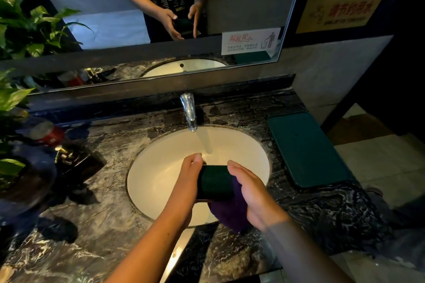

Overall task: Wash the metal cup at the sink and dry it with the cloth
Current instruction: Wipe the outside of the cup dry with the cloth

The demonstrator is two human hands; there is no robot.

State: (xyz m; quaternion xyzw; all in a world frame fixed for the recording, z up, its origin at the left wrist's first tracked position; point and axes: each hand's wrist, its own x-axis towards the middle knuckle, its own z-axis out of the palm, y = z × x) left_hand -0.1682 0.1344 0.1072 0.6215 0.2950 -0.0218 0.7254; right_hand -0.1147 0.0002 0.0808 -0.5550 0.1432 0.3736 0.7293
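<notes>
Both hands' flat palms (187, 181) sandwich cup (215, 181) over sink (156, 167).

**A shared washroom**

This looks like a public washroom. A round white sink (161, 181) sits in a dark marble surface (110, 142). A shiny tap (189, 111) stands behind the sink. A big mirror (241, 6) hangs on the wall above. A small notice (250, 41) with a picture of a bin is stuck on the mirror. A yellow sign (340, 12) hangs on the wall. Green plants (25, 29) grow at the left.
</notes>
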